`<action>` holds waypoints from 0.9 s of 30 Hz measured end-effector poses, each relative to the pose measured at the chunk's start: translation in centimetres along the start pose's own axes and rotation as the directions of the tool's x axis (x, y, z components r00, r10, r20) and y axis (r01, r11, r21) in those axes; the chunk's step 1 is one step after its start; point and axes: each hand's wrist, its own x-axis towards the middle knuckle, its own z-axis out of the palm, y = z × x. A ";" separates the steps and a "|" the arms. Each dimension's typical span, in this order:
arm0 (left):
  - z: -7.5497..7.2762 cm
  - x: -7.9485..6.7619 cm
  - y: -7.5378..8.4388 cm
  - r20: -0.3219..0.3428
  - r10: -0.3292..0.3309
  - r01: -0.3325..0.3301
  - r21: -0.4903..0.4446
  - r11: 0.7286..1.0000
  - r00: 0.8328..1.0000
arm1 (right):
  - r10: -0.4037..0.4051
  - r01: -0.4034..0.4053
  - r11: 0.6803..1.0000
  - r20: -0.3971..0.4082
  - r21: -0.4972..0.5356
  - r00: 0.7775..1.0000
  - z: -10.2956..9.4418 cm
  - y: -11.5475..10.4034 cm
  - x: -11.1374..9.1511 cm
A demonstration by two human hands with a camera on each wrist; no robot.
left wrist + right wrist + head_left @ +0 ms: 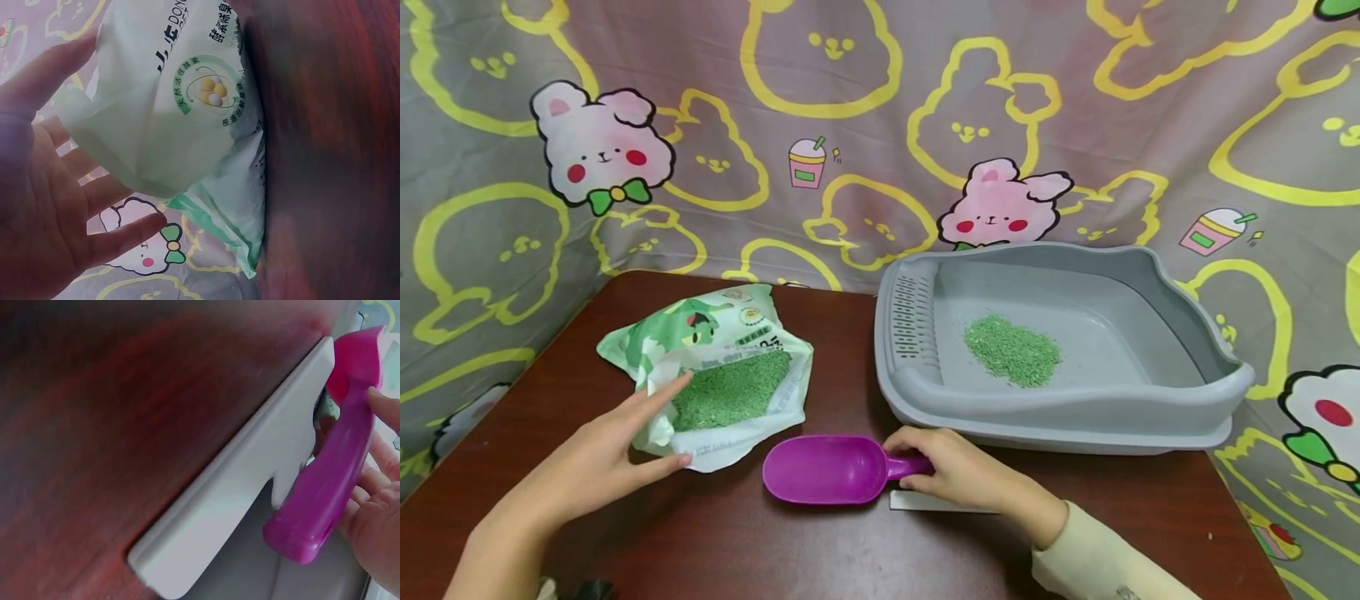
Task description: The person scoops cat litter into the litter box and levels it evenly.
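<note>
A bag of green litter pellets (730, 392) lies with its mouth turned towards me at the left of the table. My left hand (598, 454) is spread at the near left edge of the bag (790, 433), thumb and fingers apart around its side. In the left wrist view those fingers reach along the printed bag (150, 125) without curling round it. Right of the bag, my right hand (962, 471) grips the handle of a purple scoop (827, 471), whose bowl holds nothing. The thumb lies along the handle (331, 469) in the right wrist view.
A grey litter box (1075, 408) stands at the right, with a small patch of green pellets (1015, 350) on its floor. Beneath my right hand lies a flat whitish notched piece (231, 481). A patterned curtain (865, 100) hangs behind the brown table (737, 542).
</note>
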 end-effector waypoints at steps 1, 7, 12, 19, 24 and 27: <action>0.0 -0.1 0.0 -0.018 0.017 -0.016 0.016 1.000 1.000 | -0.004 0.004 1.000 -0.011 0.012 1.000 0.0 -0.1 0.0; 0.3 -0.6 0.3 -0.122 0.127 -0.111 0.127 0.986 0.984 | -0.075 0.077 0.997 -0.090 0.022 0.993 0.0 -0.9 0.0; 0.4 -0.7 0.5 -0.185 0.184 -0.149 0.190 0.970 0.965 | -0.110 0.120 0.990 -0.126 0.075 0.986 0.0 -1.8 0.5; 0.5 -0.8 0.6 -0.257 0.240 -0.187 0.213 0.959 0.936 | -0.028 0.053 0.971 -0.110 0.234 0.994 -0.7 -3.7 2.9; 0.5 -0.7 0.4 -0.278 0.250 -0.201 0.193 0.960 0.928 | 0.000 0.036 0.967 -0.143 0.253 0.990 -1.0 -4.1 5.6; 0.5 -0.7 0.1 -0.290 0.259 -0.211 0.187 0.959 0.921 | 0.023 0.019 0.971 -0.174 0.236 0.985 -1.2 -4.2 7.3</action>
